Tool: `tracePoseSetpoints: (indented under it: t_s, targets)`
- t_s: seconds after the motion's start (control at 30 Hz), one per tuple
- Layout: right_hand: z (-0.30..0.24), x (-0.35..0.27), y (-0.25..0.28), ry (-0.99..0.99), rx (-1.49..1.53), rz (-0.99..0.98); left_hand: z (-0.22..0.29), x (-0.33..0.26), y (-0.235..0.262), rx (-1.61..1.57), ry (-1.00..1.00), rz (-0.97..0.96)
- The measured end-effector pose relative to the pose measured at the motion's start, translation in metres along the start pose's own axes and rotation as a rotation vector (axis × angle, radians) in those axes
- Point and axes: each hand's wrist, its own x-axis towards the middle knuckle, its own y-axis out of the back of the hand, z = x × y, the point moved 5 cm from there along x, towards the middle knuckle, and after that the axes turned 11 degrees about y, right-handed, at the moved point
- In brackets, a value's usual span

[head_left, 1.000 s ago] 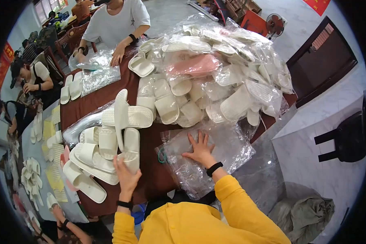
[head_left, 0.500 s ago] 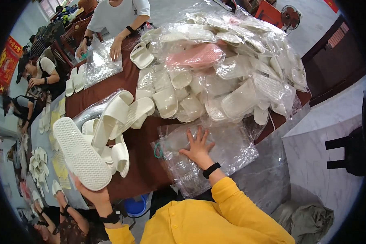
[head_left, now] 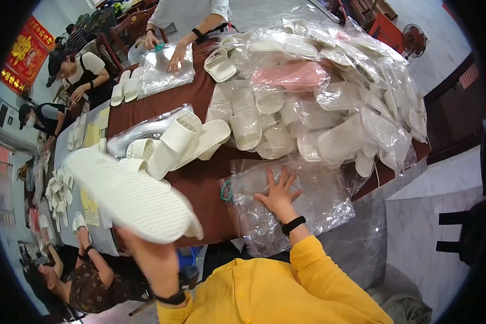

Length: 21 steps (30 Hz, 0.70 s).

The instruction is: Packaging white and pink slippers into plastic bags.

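Bagged slippers form a large heap and loose slippers are left beside it, while the left hand, its fingers hidden, holds an unbagged slipper above the table and the right hand lies spread wide, gripping nothing, on clear bags.

a red poster with gold decoration hangs on the pale wall at far left, with a barred window below it in view. a carved wooden chair stands at upper left. a table with a brown cover fills the middle; a grey-topped table adjoins on the left. beyond lies pale, glossy floor, and an electric fan stands beside a red panel. a dark door occupies the upper right. below, white marbled slabs may be floor or wall.
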Motion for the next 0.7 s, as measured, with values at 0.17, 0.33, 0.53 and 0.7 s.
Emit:
tracePoseSetpoints:
  t_s: [0.17, 0.33, 0.53, 0.7]
  targets:
    - [0.001, 0.000, 0.000, 0.007, -0.004, -0.048, -0.129, 0.021, 0.016, 0.769, 0.406, -0.342]
    - [0.004, 0.000, 0.001, 0.020, 0.061, -0.001, -0.150, 0.029, 0.045, 1.113, 0.169, -0.442]
    - [0.005, -0.001, 0.003, -0.013, 0.035, -0.023, -0.153, 0.071, 0.073, 1.517, -0.194, -0.396]
    - [-0.005, 0.004, 0.004, -0.013, 0.012, -0.036, -0.188, 0.101, 0.092, 1.173, -0.034, -0.475]
